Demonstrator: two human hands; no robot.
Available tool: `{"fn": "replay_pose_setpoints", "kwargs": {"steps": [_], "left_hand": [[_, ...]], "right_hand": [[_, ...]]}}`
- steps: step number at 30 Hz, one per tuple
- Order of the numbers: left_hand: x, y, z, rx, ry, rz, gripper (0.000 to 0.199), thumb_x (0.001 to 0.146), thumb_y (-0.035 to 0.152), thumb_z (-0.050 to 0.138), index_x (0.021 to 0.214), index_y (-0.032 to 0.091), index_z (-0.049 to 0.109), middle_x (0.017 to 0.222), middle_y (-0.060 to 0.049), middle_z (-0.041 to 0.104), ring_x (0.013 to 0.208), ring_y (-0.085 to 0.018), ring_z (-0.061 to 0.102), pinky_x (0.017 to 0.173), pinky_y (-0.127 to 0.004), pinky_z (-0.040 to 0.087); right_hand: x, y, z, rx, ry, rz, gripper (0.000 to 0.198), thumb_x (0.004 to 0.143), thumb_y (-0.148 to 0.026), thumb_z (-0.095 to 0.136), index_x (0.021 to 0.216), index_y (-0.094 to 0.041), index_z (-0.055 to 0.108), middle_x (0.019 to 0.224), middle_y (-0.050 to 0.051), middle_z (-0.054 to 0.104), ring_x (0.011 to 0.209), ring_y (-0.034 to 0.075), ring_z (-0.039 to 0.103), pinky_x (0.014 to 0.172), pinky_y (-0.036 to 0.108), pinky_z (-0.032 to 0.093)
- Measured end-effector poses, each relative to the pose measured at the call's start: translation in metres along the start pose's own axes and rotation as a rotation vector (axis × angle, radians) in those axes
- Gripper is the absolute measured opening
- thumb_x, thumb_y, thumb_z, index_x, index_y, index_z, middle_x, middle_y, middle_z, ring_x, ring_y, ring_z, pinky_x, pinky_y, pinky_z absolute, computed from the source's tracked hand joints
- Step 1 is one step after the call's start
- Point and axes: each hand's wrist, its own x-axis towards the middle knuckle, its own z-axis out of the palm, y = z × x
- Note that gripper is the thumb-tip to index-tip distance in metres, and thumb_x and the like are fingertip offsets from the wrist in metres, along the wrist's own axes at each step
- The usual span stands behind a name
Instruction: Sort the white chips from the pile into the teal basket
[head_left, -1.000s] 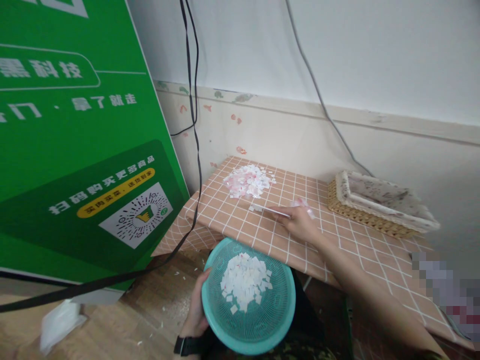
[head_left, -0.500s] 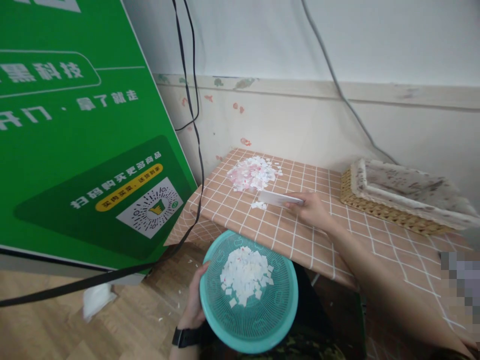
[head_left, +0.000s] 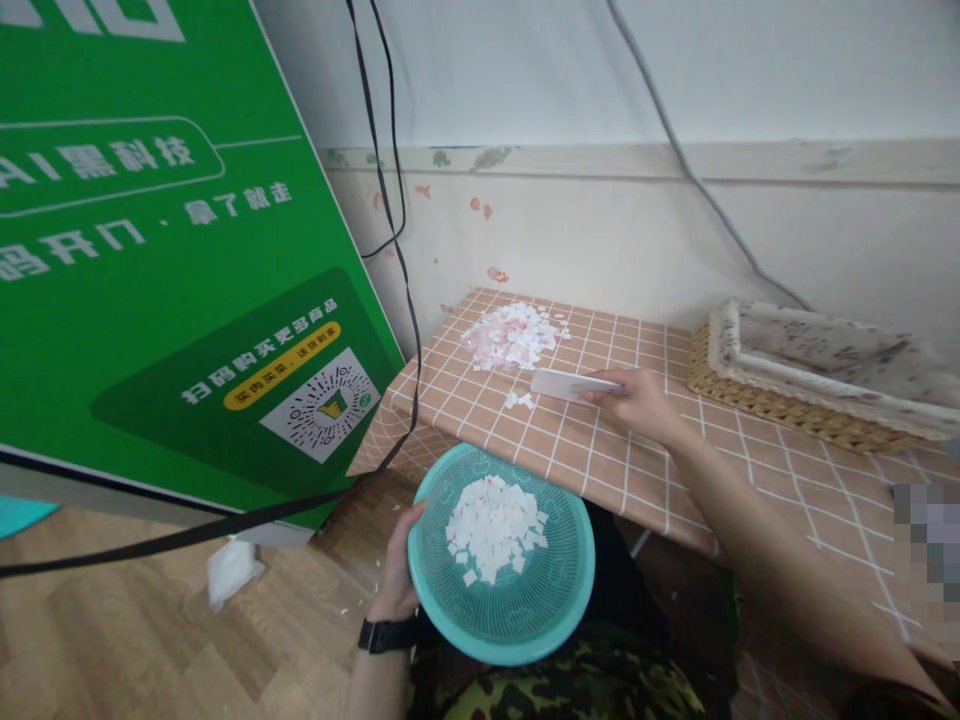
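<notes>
My left hand, with a black band on its wrist, grips the left rim of a teal plastic colander. The colander is held just below the table edge. Inside it lies a heap of small white paper pieces. Over the tabletop, my right hand pinches a flat white card-like piece on its edge. Left of this flat piece are a few loose scraps. Behind them sits a larger pile of white and pinkish paper bits.
A brown checked cloth covers the table. At its right stands a lined wicker basket. A green panel rises at the left, with a black strap hanging before it. A white bag-like item lies on the wooden floor.
The whole view has shifted slightly. The white flat piece in my right hand has moved a little right, away from the few loose scraps. My left hand keeps hold of the colander.
</notes>
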Motion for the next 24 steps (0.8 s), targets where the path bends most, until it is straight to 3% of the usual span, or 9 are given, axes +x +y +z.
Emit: {"fn": "replay_pose_setpoints", "kwargs": {"steps": [15, 19, 24], "left_hand": [[0.002, 0.004, 0.002, -0.024, -0.043, 0.025, 0.018, 0.076, 0.026, 0.061, 0.085, 0.012, 0.068, 0.074, -0.006, 0.073, 0.066, -0.020, 0.067, 0.071, -0.033, 0.054], [0.004, 0.005, 0.006, -0.034, -0.039, 0.063, 0.018, 0.076, 0.027, 0.061, 0.083, 0.012, 0.068, 0.077, -0.006, 0.073, 0.069, -0.021, 0.067, 0.072, -0.033, 0.053], [0.007, 0.007, 0.008, -0.032, -0.037, 0.083, 0.020, 0.075, 0.028, 0.062, 0.085, 0.011, 0.067, 0.077, -0.006, 0.073, 0.069, -0.019, 0.066, 0.072, -0.031, 0.052]], "right_hand": [[-0.002, -0.017, 0.020, 0.000, 0.010, -0.017, 0.023, 0.080, -0.030, 0.053, 0.090, -0.019, 0.070, 0.077, 0.003, 0.070, 0.060, 0.016, 0.059, 0.056, 0.028, 0.042], [-0.003, -0.026, 0.032, -0.049, 0.060, -0.037, 0.025, 0.082, -0.028, 0.051, 0.096, -0.019, 0.069, 0.079, 0.004, 0.070, 0.058, 0.016, 0.059, 0.054, 0.028, 0.041], [-0.005, -0.031, 0.040, -0.066, -0.009, -0.108, 0.028, 0.084, -0.028, 0.048, 0.103, -0.023, 0.068, 0.081, 0.003, 0.071, 0.058, 0.016, 0.059, 0.054, 0.028, 0.041]]}}
